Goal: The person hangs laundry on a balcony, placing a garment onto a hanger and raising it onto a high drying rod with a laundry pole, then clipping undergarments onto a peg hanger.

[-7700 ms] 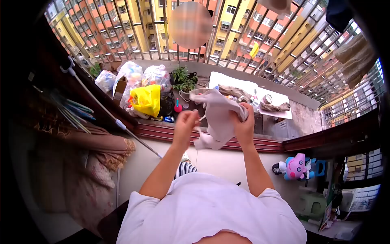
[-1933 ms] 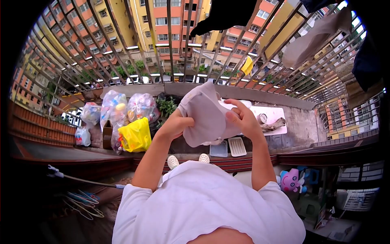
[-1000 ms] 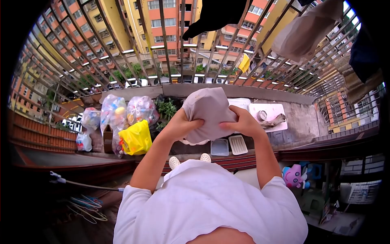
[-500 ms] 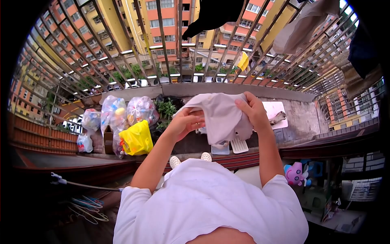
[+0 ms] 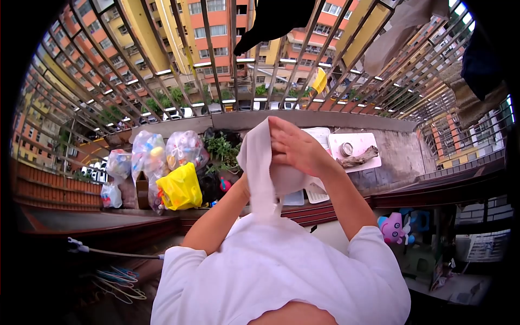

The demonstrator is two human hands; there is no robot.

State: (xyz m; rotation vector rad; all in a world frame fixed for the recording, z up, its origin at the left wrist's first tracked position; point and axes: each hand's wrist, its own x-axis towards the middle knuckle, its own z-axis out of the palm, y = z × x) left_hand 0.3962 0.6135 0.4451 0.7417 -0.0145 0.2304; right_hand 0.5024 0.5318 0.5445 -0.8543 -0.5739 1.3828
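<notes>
A pale pinkish-grey garment (image 5: 259, 162) hangs in folds in front of my chest, its exact kind not clear. My right hand (image 5: 295, 147) is at its upper right, fingers stretched along the cloth and tucked against the top fold, gripping it there. The wrist of my left hand (image 5: 245, 186) comes up behind the cloth from below; the fingers are hidden by the fabric. One long strip of the garment drops toward my white shirt.
Metal window bars (image 5: 216, 65) rise ahead. On the ledge stand bags of plastic waste (image 5: 187, 149), a yellow bag (image 5: 180, 186), a green plant (image 5: 221, 146) and a white tray (image 5: 374, 142) with a jar and driftwood. Dark clothing (image 5: 281, 21) hangs overhead. Hangers (image 5: 116, 281) lie lower left.
The garment has turned and folded from spread between both hands to a narrow hanging strip. My right hand moved left; my left hand went behind the cloth. The tray's jar came into view.
</notes>
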